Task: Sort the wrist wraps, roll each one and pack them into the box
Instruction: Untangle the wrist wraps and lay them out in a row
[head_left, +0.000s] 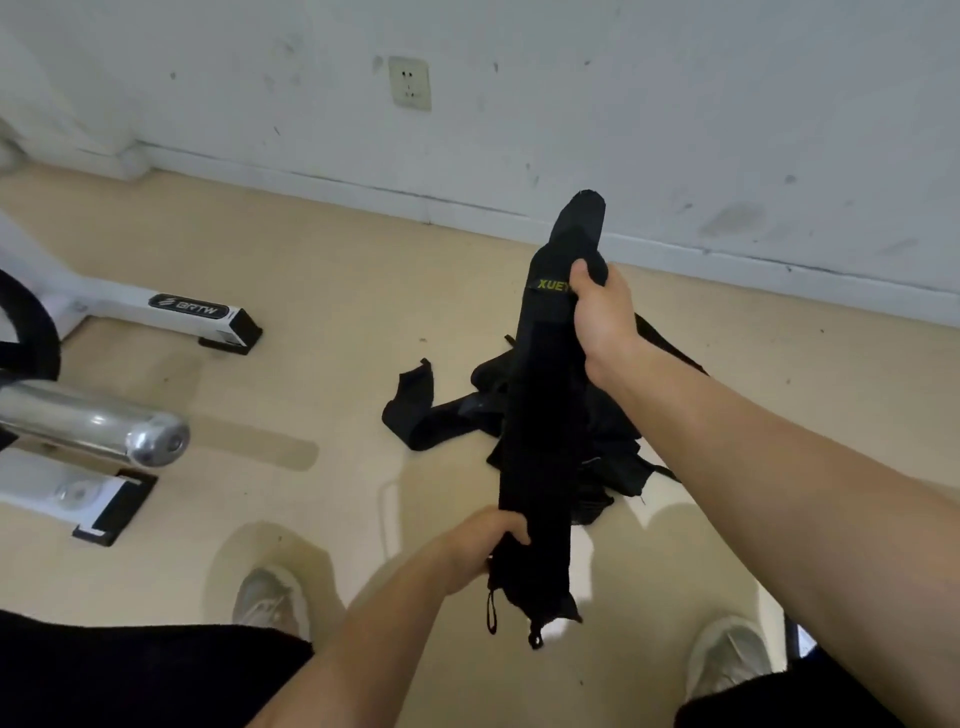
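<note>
Black wrist wrap (535, 415) stretched above the pile (441, 415) on the floor (311, 364) — right hand (602, 317) clenched on its far end, left hand (483, 545) clenched on the near end. Risk: the dangling loop (491, 613) snags while rolling — crooked roll. Box not in view.

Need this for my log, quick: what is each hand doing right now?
Left hand: gripping the lower end of the black wrist wrap.
Right hand: gripping the same wrap near its upper end.
</note>
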